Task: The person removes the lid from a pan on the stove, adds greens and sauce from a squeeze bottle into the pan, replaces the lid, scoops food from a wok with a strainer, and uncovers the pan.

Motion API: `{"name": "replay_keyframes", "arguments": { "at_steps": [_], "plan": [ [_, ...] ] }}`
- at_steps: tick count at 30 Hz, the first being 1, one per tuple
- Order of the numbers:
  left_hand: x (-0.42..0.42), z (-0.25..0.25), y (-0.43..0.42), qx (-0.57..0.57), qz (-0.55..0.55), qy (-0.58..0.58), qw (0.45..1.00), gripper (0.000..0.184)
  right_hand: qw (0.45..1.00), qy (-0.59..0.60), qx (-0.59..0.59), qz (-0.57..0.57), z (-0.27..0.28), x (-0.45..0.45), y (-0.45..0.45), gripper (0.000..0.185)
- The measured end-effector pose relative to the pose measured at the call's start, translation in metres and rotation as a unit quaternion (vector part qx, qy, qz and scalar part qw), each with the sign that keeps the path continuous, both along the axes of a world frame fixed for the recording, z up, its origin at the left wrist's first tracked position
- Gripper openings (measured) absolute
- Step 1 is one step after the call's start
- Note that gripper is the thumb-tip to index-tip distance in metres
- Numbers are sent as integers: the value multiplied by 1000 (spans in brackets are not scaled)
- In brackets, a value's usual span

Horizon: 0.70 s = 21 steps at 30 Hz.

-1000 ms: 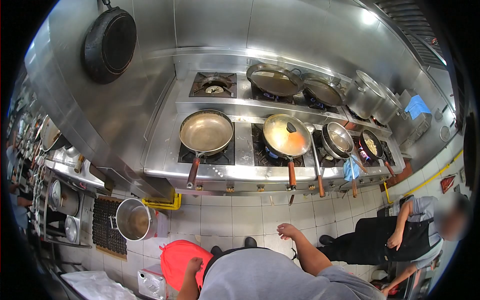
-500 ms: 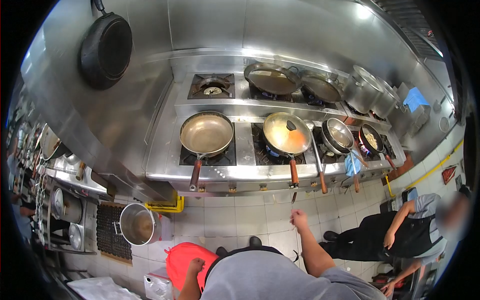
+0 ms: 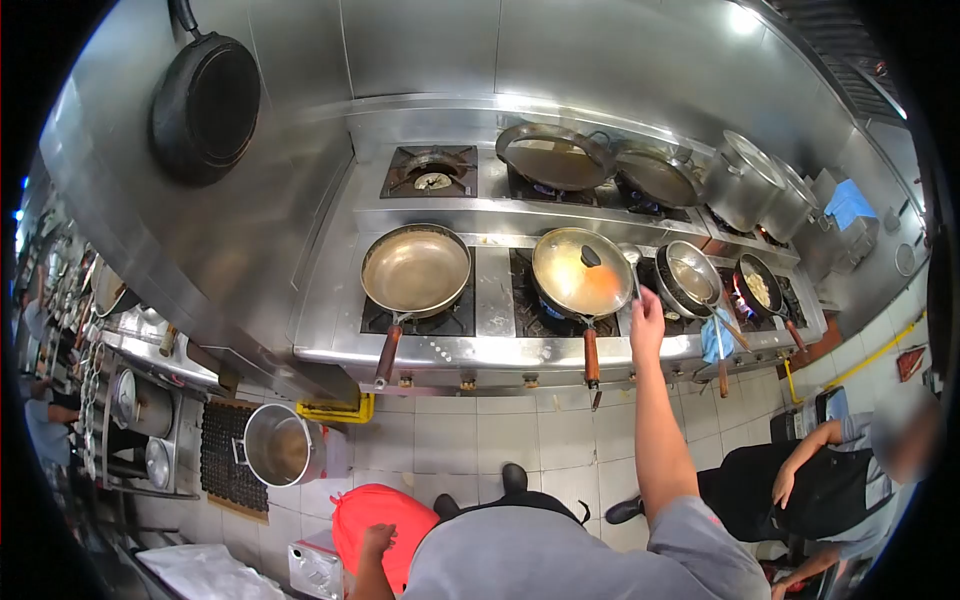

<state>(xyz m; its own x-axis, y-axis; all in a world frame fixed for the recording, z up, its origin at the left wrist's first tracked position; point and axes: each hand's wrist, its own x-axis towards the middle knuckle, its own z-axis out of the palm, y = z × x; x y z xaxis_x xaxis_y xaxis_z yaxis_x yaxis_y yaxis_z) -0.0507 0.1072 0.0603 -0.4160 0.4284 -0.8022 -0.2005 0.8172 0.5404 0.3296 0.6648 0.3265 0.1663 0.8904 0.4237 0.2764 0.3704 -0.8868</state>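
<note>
My right hand [image 3: 647, 318] reaches over the stove's front edge, its fingers closed at the ladle [image 3: 632, 258], whose bowl lies just right of the covered pan [image 3: 583, 272]. Most of the ladle's handle is hidden behind my hand and arm. The pan's glass lid has a black knob, and its wooden handle points toward me. To the left, an uncovered pan [image 3: 416, 268] stands on a burner. My left hand [image 3: 379, 540] hangs low beside the red bag [image 3: 372, 520]; its fingers look curled, and nothing is visible in them.
Small pans [image 3: 688, 278] and a pan with food [image 3: 757, 287] over flame stand at the right. Wide pans [image 3: 556, 160] and tall pots [image 3: 742, 185] occupy the back row. A co-worker [image 3: 800, 480] stands at the right. A pot [image 3: 284, 446] sits low at the left.
My right hand has moved up and forward from above the floor to the ladle and closed there. My left hand has dropped slightly. The co-worker's body has shifted a little.
</note>
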Motion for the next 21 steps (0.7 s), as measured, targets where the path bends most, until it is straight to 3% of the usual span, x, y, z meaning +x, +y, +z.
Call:
{"name": "replay_keyframes", "arguments": {
  "at_steps": [5,9,14,19,21],
  "plan": [
    [52,12,9,17,25,-8,1000,23,985,-174,-3,13,25,-33,70,40],
    [95,37,15,26,77,20,997,29,953,-297,-56,9,-8,-36,138,51],
    [137,-32,-41,81,153,-14,985,26,884,-456,-101,23,-9,-56,159,62],
    [170,-66,-75,136,248,-49,958,23,864,-475,-165,22,-13,-78,166,56],
    [171,-52,-70,24,91,20,995,20,856,-478,-194,16,-11,-82,162,54]
  ]
}}
